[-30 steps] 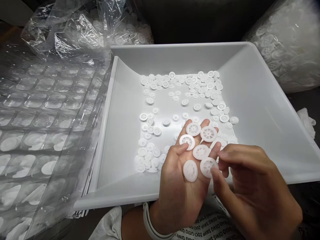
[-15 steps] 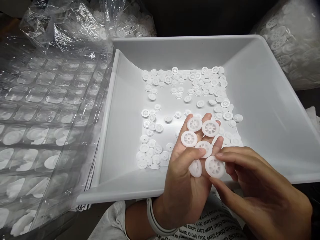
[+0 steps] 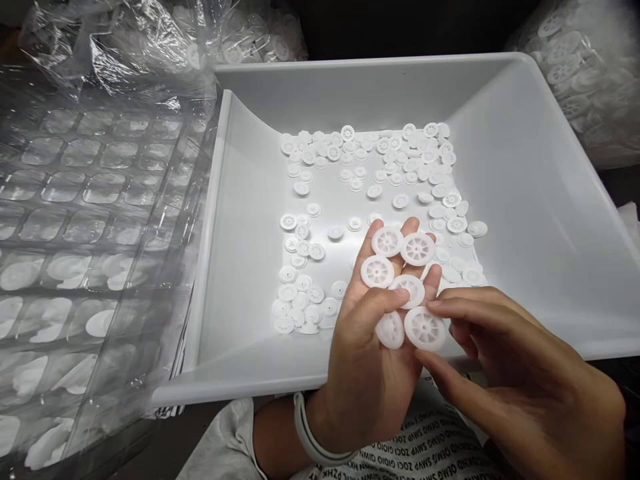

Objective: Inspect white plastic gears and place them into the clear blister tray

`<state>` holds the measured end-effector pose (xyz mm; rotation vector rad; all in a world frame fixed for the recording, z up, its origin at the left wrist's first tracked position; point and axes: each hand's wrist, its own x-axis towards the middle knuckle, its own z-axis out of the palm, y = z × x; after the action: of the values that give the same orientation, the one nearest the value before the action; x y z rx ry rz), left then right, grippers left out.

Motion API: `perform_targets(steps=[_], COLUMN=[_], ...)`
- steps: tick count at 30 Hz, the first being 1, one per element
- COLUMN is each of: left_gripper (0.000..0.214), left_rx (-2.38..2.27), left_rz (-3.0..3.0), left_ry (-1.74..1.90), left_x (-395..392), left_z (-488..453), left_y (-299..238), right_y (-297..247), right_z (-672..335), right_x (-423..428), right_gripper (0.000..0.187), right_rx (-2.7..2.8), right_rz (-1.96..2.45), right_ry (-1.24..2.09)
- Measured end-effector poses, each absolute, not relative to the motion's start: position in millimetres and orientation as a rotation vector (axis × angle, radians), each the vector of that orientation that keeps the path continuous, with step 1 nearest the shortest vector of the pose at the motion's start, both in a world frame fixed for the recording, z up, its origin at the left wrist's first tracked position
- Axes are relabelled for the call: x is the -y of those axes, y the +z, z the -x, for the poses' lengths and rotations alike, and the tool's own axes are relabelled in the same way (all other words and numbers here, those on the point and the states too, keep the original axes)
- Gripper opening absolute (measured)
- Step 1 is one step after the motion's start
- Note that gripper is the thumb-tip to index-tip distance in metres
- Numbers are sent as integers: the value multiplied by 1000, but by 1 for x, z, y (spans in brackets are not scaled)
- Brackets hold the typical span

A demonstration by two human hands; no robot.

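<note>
My left hand (image 3: 367,353) is held palm up over the front edge of a white plastic tray (image 3: 520,167), with several white plastic spoked wheels resting on its palm and fingers. One wheel (image 3: 377,271) lies by the fingers, and its thumb presses on another wheel (image 3: 407,290). My right hand (image 3: 520,367) comes in from the right. Its index finger and thumb are on either side of a spoked wheel (image 3: 425,329) at the bottom of the pile. A toothed wheel (image 3: 390,330) lies next to it. Many loose wheels (image 3: 360,160) are spread across the tray floor.
Stacked clear plastic blister trays (image 3: 95,193) holding white parts fill the left. Clear bags of white wheels (image 3: 575,87) lie behind the tray. A band (image 3: 310,433) circles my left wrist, and printed fabric (image 3: 400,433) lies below the tray.
The wheels on my left hand have been turned and shifted, with more spoked faces showing. My right hand has moved onto the lowest wheel. The view has drifted slightly upward and to the right.
</note>
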<state>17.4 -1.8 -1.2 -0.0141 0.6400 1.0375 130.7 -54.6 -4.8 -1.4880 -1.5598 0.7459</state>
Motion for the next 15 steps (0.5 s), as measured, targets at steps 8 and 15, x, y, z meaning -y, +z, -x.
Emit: perform_targets(steps=[8, 15], left_gripper=[59, 59], left_rx=[-604, -590], left_rz=[27, 37], left_ry=[1067, 1079], left_x=[4, 4], left_z=[-17, -17], left_y=[-3, -3], right_y=[-8, -8], right_z=[-131, -127], right_x=[54, 57], right_gripper=[36, 36], right_rx=[1538, 1349], right_rz=[1493, 1556], right_ry=[768, 809])
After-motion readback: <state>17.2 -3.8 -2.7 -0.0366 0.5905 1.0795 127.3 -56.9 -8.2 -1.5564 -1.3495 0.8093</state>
